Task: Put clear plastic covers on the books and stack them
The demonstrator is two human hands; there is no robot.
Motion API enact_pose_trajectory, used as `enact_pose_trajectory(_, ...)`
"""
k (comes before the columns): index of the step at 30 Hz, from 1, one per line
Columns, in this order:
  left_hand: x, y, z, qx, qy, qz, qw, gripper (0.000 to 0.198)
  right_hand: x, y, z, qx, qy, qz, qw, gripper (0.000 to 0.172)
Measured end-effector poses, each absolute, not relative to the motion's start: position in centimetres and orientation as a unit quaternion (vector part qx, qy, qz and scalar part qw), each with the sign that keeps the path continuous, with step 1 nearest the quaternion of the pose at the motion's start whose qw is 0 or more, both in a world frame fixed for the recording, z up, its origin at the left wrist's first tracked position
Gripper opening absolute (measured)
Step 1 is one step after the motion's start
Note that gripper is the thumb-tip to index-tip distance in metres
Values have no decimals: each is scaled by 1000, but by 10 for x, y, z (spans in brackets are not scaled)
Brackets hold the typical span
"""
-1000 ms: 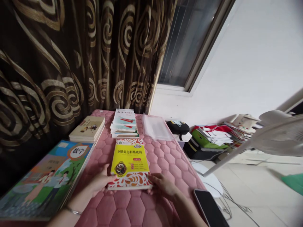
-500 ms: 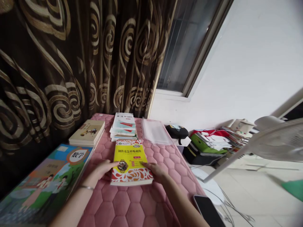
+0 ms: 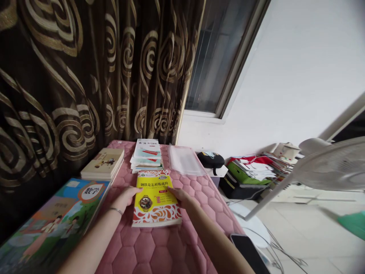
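Observation:
A yellow book (image 3: 155, 199) with a red and white patterned lower edge lies flat on the pink quilted surface (image 3: 159, 247). My left hand (image 3: 127, 196) rests against the book's left edge, fingers stretched toward its upper left corner. My right hand (image 3: 180, 196) lies on the book's right edge, fingertips on the cover near the upper right. Both hands are flat on the book, not wrapped round it. A bracelet sits on my left wrist.
A white stack of booklets (image 3: 147, 155) sits just beyond the yellow book. A beige book pile (image 3: 103, 163) and a large colourful textbook (image 3: 54, 220) lie left. A clear plastic folder (image 3: 185, 160), a dark phone (image 3: 251, 253), a white fan (image 3: 327, 167) and a floor clutter pile (image 3: 253, 167) stand right.
Both hands slid from the book's near corners up along its sides toward the far end. The book stays flat, shifted slightly away from me.

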State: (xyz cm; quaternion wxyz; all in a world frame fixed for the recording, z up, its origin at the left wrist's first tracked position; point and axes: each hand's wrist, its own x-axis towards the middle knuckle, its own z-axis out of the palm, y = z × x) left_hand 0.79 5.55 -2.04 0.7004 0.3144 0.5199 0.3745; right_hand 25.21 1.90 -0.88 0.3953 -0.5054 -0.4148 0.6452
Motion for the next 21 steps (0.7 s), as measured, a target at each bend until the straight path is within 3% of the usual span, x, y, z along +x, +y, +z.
enact_pose_trajectory(6, 8, 47, 22, 385, 457, 483, 640, 39, 263, 16, 18, -448, -485, 571, 488, 52)
enact_pose_trajectory(10, 6, 42, 49, 477, 388, 552, 564, 55, 271, 8, 37, -373, -579, 474, 548, 46)
enact_pose_trajectory(17, 5, 30, 27, 568, 387, 542, 484, 46, 276, -1, 17, -330, -614, 474, 537, 41)
enact_pose_trajectory(21, 12, 24, 59, 577, 383, 561, 454, 50, 277, -3, 48, -314, -607, 473, 557, 44)
